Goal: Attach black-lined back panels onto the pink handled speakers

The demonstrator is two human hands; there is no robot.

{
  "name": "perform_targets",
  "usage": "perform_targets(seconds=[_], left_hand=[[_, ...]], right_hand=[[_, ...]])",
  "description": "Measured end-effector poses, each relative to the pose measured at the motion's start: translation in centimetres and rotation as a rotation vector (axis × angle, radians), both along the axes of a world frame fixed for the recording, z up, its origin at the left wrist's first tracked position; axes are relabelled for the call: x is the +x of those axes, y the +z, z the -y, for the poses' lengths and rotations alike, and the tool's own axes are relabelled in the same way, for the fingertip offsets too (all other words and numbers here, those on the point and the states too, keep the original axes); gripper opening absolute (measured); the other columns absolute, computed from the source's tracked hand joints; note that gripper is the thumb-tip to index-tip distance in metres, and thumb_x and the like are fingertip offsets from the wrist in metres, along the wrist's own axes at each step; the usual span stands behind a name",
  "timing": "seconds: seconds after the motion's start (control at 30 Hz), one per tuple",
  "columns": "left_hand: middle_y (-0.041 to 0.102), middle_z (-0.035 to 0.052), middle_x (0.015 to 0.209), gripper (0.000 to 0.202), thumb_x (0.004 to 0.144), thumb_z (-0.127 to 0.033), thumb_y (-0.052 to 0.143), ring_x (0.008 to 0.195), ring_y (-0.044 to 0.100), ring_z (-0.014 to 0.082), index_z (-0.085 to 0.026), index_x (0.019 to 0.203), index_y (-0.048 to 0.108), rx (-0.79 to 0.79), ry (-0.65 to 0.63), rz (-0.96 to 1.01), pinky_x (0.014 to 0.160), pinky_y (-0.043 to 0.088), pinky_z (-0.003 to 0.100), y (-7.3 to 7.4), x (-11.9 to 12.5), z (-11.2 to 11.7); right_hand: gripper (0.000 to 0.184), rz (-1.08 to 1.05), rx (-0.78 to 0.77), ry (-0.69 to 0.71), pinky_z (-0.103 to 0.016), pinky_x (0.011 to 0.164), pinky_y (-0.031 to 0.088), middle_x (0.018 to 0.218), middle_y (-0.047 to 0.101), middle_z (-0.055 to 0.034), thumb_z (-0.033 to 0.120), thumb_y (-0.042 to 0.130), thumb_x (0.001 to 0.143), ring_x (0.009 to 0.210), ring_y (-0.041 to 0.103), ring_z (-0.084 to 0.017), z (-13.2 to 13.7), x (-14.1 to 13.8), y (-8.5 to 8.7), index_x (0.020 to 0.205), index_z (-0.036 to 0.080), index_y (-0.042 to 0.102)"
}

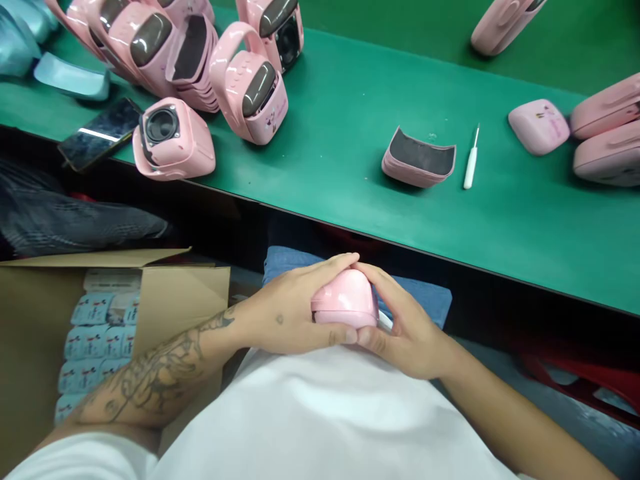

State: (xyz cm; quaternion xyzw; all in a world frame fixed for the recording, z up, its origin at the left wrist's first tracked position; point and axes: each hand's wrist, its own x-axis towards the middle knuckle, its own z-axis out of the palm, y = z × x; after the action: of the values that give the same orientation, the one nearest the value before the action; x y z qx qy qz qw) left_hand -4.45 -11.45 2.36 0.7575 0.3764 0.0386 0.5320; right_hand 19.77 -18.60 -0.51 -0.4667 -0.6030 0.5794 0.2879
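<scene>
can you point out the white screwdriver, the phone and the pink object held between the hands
white screwdriver [470, 169]: head view, on its handle
phone [100, 136]: head view, on its screen
pink object [345, 293]: head view, on its glossy upper part

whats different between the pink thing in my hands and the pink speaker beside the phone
The pink thing is held between left hand and right hand; the pink speaker rests on the table beside the phone. The pink thing shows a smooth, rounded side with a seam; the pink speaker shows a round black cone. Both are glossy pink.

Free bench [330, 147] between speaker [250, 93] and panels [415, 175]
</scene>
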Motion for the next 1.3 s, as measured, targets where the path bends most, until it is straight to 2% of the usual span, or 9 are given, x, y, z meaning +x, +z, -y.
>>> perform_targets(seconds=[0.1,0.23,0.4,0.5,0.63,0.83,1.1,1.2,1.3], left_hand=[[0.031,0.009,0.178,0.102,0.086,-0.063,0.079,0.161,0.037,0.0363,-0.031,0.171,0.032,-0.008,0.013,0.048,0.129,0.04,0.052,-0.5,-0.3,0.7],[0.02,0.0039,0.181,0.092,0.08,-0.065,0.085,0.161,0.037,0.0388,-0.045,0.162,0.046,-0.06,0.033,0.052,0.126,0.043,0.055,-0.9,-0.4,1.1],[0.037,0.005,0.175,0.098,0.078,-0.06,0.088,0.158,0.043,0.0383,-0.043,0.163,0.045,-0.049,0.083,0.048,0.127,0.041,0.058,-1.0,0.1,1.4],[0.045,0.0077,0.171,0.108,0.074,-0.059,0.091,0.155,0.047,0.0372,-0.034,0.167,0.041,-0.039,0.153,0.055,0.128,0.043,0.055,-1.1,0.4,1.8],[0.051,0.0121,0.166,0.101,0.073,-0.062,0.091,0.154,0.049,0.0366,-0.027,0.16,0.054,0.0,0.206,0.146,0.128,0.043,0.054,-1.8,0.5,2.4],[0.06,0.0101,0.159,0.091,0.075,-0.054,0.093,0.148,0.058,0.0317,-0.027,0.155,0.059,0.07,0.231,0.269,0.127,0.046,0.047,-2.2,0.7,2.9],[0.06,0.007,0.16,0.084,0.078,-0.053,0.091,0.148,0.058,0.0301,-0.032,0.154,0.06,0.014,0.241,0.26,0.129,0.044,0.047,-1.8,1.1,3.8],[0.056,0.0067,0.163,0.086,0.081,-0.059,0.087,0.152,0.053,0.0317,-0.034,0.157,0.056,-0.032,0.183,0.154,0.13,0.041,0.05,-2.1,1.1,2.7],[0.045,0.0086,0.171,0.103,0.073,-0.061,0.091,0.158,0.044,0.036,-0.035,0.163,0.047,-0.067,0.036,0.082,0.129,0.04,0.054,-2.5,1.0,0.4]], right_hand=[[0.081,-0.061,0.02,0.0,-0.052,0.128,0.039,0.166,0.046,-0.0083,0.071,0.066,0.095,0.153,0.045,-0.034,0.4,-0.4,0.0,0.164,0.037,0.04],[0.077,-0.086,-0.043,-0.031,-0.05,0.129,0.039,0.171,0.04,-0.0044,0.065,0.068,0.097,0.159,0.038,-0.033,0.8,-0.8,-0.4,0.165,0.042,0.039],[0.082,-0.171,-0.093,-0.125,-0.055,0.129,0.037,0.17,0.042,-0.0079,0.063,0.072,0.095,0.159,0.04,-0.035,1.5,-1.2,-1.2,0.166,0.039,0.038],[0.08,-0.174,-0.075,-0.184,-0.058,0.13,0.036,0.168,0.046,-0.0079,0.061,0.076,0.093,0.156,0.044,-0.036,1.9,-1.3,-1.6,0.163,0.039,0.045],[0.076,-0.178,-0.05,-0.223,-0.059,0.13,0.036,0.166,0.049,-0.0064,0.059,0.077,0.093,0.154,0.047,-0.037,2.3,-1.4,-1.6,0.161,0.042,0.049],[0.073,-0.194,-0.03,-0.257,-0.062,0.129,0.037,0.166,0.051,-0.0083,0.053,0.078,0.094,0.154,0.048,-0.037,2.8,-1.6,-1.4,0.16,0.04,0.051],[0.071,-0.153,-0.027,-0.263,-0.061,0.131,0.035,0.168,0.05,-0.0101,0.055,0.075,0.096,0.158,0.044,-0.035,3.7,-1.5,-1.3,0.16,0.035,0.052],[0.077,-0.162,-0.131,-0.287,-0.061,0.126,0.042,0.166,0.051,-0.0142,0.064,0.074,0.093,0.155,0.048,-0.038,3.4,-1.4,-2.0,0.158,0.029,0.054],[0.082,-0.222,-0.214,-0.313,-0.056,0.122,0.049,0.167,0.05,-0.0149,0.07,0.07,0.093,0.151,0.053,-0.036,2.7,-0.8,-2.7,0.16,0.029,0.049]])
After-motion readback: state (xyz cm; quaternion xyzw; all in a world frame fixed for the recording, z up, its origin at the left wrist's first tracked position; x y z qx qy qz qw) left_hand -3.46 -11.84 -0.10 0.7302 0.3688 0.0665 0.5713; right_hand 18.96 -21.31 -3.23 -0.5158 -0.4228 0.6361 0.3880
